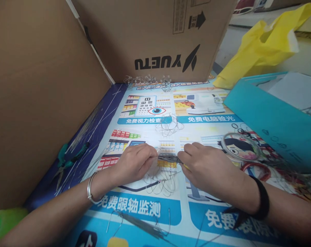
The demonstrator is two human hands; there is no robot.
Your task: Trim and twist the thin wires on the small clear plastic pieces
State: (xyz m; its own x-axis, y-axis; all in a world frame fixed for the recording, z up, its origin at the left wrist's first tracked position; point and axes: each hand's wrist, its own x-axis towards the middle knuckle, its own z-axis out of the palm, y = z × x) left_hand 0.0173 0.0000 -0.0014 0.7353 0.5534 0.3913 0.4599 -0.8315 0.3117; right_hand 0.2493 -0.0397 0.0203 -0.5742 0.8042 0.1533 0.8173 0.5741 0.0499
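Observation:
My left hand (135, 164) is closed in a pinch on a thin wire at the middle of the printed poster mat (145, 206). My right hand (207, 168) is closed round small pliers (171, 159), whose jaws point left and meet the fingertips of the left hand. A loose tangle of bent wire (160, 180) lies under and between both hands. A silver bangle sits on my left wrist, a black band on my right wrist.
Another wire tangle (169, 125) lies further back. Green-handled pliers (68, 159) and straight wires lie at left by a cardboard wall (42, 85). A cardboard box (158, 37) stands behind, a teal box (271, 116) and yellow bag (263, 48) at right. A tape roll (240, 146) sits nearby.

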